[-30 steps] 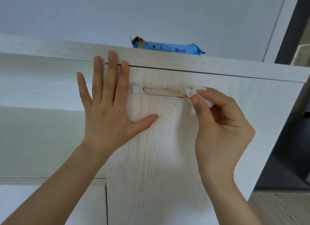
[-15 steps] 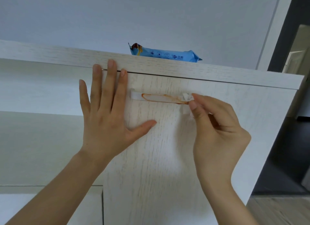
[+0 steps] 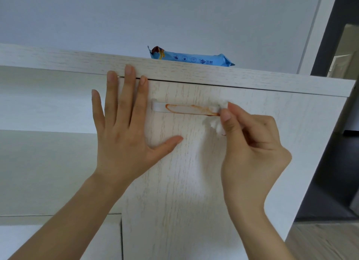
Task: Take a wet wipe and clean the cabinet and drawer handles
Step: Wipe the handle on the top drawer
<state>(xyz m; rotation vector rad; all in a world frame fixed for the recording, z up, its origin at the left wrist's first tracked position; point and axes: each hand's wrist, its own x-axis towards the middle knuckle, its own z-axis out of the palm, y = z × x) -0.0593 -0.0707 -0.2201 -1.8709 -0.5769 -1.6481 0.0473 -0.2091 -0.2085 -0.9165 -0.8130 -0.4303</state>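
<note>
Right hand pinches a crumpled white wipe against the orange-smeared white handle.

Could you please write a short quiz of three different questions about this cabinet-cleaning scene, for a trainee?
1. True or false: the left hand lies flat and open on the cabinet door.
2. What does the right hand pinch? A) wet wipe B) sponge C) brush
3. Fill in: the blue wet wipe pack lies on ___ of the cabinet.

Key:
1. True.
2. A; it is held at the right end of the handle, which bears orange stains.
3. top.
</note>
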